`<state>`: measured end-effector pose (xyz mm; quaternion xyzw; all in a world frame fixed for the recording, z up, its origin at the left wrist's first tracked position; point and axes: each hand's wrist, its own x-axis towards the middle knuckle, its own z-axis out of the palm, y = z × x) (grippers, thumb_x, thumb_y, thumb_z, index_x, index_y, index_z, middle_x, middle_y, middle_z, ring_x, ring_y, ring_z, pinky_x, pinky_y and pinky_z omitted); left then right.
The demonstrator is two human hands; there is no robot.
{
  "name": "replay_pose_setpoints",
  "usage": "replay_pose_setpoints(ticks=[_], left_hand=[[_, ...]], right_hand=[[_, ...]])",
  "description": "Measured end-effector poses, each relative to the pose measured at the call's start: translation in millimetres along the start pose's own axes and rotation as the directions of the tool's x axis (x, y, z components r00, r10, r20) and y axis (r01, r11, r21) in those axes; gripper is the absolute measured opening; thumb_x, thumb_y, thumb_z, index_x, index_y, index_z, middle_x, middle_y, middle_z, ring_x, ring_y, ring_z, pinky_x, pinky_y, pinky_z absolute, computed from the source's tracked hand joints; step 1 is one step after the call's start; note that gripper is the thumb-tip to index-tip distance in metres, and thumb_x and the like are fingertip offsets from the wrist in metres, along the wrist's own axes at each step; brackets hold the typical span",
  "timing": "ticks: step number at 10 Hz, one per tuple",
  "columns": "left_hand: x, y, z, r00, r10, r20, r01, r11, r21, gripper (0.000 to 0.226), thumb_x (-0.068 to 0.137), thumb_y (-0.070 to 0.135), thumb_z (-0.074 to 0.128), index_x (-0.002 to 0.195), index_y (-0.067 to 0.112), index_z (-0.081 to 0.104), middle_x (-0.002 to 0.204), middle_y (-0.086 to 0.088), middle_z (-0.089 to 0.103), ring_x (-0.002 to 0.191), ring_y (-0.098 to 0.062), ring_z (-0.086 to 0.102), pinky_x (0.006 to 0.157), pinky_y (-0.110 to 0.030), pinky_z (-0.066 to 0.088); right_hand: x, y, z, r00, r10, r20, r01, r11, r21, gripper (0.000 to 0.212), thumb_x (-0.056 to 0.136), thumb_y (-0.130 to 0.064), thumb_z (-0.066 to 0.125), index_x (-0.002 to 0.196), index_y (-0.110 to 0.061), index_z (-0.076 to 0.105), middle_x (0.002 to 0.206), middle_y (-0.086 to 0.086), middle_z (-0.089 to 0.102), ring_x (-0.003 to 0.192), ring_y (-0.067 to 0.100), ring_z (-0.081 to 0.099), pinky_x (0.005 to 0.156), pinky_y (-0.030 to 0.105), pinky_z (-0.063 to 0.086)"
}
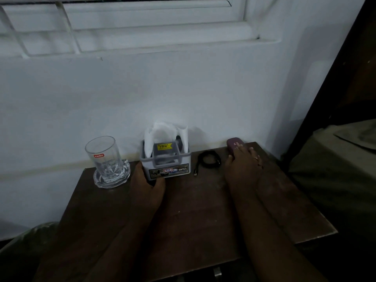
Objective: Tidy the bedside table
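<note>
Tabletop (193, 204): cello glass (102, 159); left fingers (140, 168) grip OPEL box (168, 169), right fingers (243, 152) flat on case (233, 143).

Grey organiser (165, 159), maroon case (234, 145), black cable (209, 159)

I note both forearms reaching forward. Left hand (147, 180) grips the grey box (165, 166) at its near corner; right hand (243, 166) lies palm down, fingers (241, 151) straight upon the maroon case (232, 143).
</note>
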<state>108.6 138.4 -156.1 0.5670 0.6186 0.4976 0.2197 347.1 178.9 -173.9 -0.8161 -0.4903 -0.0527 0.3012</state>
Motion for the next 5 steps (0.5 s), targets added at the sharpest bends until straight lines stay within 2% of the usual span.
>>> replay_pose_setpoints(ticks=[1,2,3,4,5], left_hand=[[0,-2,0,1.000,0.026,-0.009,-0.026,1.000,0.003,0.040,0.081,0.007,0.069,0.118,0.016,0.057,0.101,0.006,0.064,0.082,0.008,0.056,0.070,-0.003,0.040],[-1,-4,0,1.000,0.026,-0.006,-0.026,1.000,-0.001,0.039,0.082,0.008,0.068,0.117,0.018,0.057,0.098,0.008,0.063,0.082,0.010,0.054,0.065,-0.002,0.039],[1,-6,1,0.999,0.038,-0.028,-0.038,0.999,-0.002,0.041,0.080,0.005,0.068,0.118,0.014,0.057,0.100,0.006,0.064,0.082,0.010,0.055,0.075,-0.008,0.044],[-4,-6,3,0.982,0.147,-0.120,-0.141,0.988,0.060,0.062,0.082,0.005,0.068,0.138,0.005,0.042,0.135,-0.006,0.053,0.120,-0.005,0.048,0.103,-0.015,0.031],[-6,-2,6,0.904,0.358,-0.234,-0.292,0.916,0.274,0.076,0.092,0.027,0.059,0.151,-0.003,0.022,0.159,-0.022,0.020,0.149,-0.030,0.014,0.120,-0.036,0.013]], right_hand=[[0,2,2,1.000,-0.030,-0.002,0.030,1.000,-0.005,0.039,0.090,-0.015,0.053,0.128,-0.014,0.060,0.141,0.004,0.056,0.139,0.028,0.038,0.116,0.043,0.023],[-1,1,2,0.999,-0.034,0.021,0.034,0.999,0.002,0.040,0.090,-0.013,0.053,0.129,-0.014,0.059,0.141,0.004,0.056,0.138,0.029,0.039,0.114,0.044,0.026],[0,0,4,0.999,-0.021,0.026,0.021,1.000,-0.012,0.041,0.091,-0.015,0.051,0.131,-0.015,0.057,0.141,0.005,0.056,0.139,0.028,0.038,0.114,0.044,0.026],[-6,-6,-1,0.993,-0.073,-0.091,0.079,0.994,0.070,0.038,0.094,-0.023,0.048,0.129,-0.013,0.060,0.139,0.008,0.057,0.138,0.029,0.041,0.118,0.045,0.024],[-16,-35,-5,0.944,-0.228,-0.237,0.264,0.955,0.135,0.047,0.097,-0.031,0.044,0.138,-0.008,0.050,0.145,0.012,0.051,0.142,0.030,0.036,0.119,0.047,0.023]])
